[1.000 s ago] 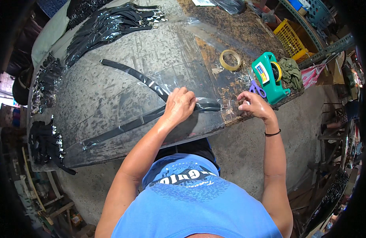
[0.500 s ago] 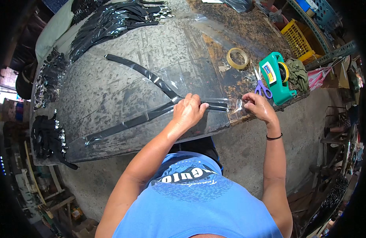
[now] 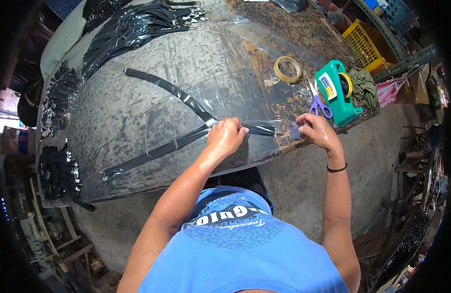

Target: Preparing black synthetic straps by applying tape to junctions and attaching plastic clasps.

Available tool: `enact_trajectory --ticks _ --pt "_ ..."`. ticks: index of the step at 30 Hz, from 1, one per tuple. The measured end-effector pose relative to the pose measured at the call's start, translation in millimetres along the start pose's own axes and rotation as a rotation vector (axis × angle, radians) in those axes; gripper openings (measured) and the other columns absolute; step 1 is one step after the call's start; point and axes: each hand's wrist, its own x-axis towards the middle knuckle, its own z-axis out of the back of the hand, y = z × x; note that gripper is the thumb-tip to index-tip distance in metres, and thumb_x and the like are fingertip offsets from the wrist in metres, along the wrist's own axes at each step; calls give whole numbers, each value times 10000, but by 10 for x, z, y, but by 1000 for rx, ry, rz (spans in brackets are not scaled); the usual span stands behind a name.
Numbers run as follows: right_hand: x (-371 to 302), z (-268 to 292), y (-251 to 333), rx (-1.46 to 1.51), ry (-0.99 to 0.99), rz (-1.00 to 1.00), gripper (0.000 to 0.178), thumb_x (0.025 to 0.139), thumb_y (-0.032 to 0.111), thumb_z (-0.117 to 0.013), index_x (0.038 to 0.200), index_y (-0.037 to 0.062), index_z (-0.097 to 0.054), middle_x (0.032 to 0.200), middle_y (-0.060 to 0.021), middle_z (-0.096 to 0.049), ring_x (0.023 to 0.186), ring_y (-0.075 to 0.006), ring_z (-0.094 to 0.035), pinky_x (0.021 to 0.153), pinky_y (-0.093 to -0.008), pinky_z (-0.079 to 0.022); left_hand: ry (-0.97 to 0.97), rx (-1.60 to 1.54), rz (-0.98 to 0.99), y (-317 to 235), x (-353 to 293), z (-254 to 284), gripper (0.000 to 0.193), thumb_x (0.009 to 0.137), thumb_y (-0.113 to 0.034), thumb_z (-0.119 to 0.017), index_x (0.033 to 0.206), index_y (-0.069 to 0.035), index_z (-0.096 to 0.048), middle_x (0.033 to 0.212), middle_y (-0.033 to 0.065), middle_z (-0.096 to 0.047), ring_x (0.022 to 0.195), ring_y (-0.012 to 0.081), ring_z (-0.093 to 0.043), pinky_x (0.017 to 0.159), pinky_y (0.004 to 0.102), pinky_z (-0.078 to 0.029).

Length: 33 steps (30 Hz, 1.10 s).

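Note:
A pair of black suspenders (image 3: 159, 150) in clear plastic lies spread across the table, one strap (image 3: 159, 81) angling up to the left, another toward the lower left. My left hand (image 3: 226, 136) is closed over the suspenders where the straps meet, its fingers bunched on the plastic. To the right of it, a short strap end (image 3: 262, 129) with metal clips shows through the film. My right hand (image 3: 319, 131) hovers just beyond that end, thumb and fingers curled toward each other; whatever is between them is too small or clear to make out.
Purple-handled scissors (image 3: 319, 106), a tape roll (image 3: 287, 69) and a green tape dispenser (image 3: 336, 93) lie right of my hands, with a dark cloth (image 3: 363, 88) behind. Heaps of packed black suspenders (image 3: 132, 34) line the table's far left. A yellow crate (image 3: 363, 44) stands at the back right.
The glossy film seen between the strap end and my right hand no longer shows clearly there. Both hands keep nearly the same places; the whole view has shifted slightly.

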Motion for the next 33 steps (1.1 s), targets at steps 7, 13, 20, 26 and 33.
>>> enact_trajectory --ticks 7,13,20,26,33 --pt "3 -11 70 -91 -6 -7 310 785 147 -687 1035 -23 -617 801 -89 -617 742 -171 -583 688 -327 -466 15 35 4 107 -33 166 306 810 -333 -701 835 -27 -700 737 171 -685 791 353 -677 723 460 -503" --pt "-16 -43 91 -203 -45 40 305 792 154 -682 1035 -19 -619 860 -131 -649 792 -257 -621 732 -370 -487 53 22 115 241 -40 399 323 782 -339 -719 851 -24 -715 758 165 -693 800 341 -683 746 431 -510" --pt "-66 -302 376 -233 -444 330 234 819 133 -663 1023 20 -648 971 -133 -613 929 -314 -573 840 -389 -452 39 17 139 345 -68 461 340 782 -347 -718 858 -16 -708 773 174 -692 811 340 -682 747 430 -508" --pt "-166 -580 193 -269 -426 306 248 808 81 -670 1050 34 -647 1025 -147 -600 974 -333 -553 864 -407 -441 73 -33 121 443 -77 390 350 786 -357 -716 854 -15 -696 786 172 -690 810 333 -681 733 420 -509" --pt "-329 -683 25 -251 -537 30 361 831 182 -657 1150 21 -604 1038 -178 -556 975 -336 -546 865 -414 -440 38 -152 46 554 -26 381 318 802 -324 -705 764 -16 -640 705 145 -650 714 306 -648 674 406 -488"
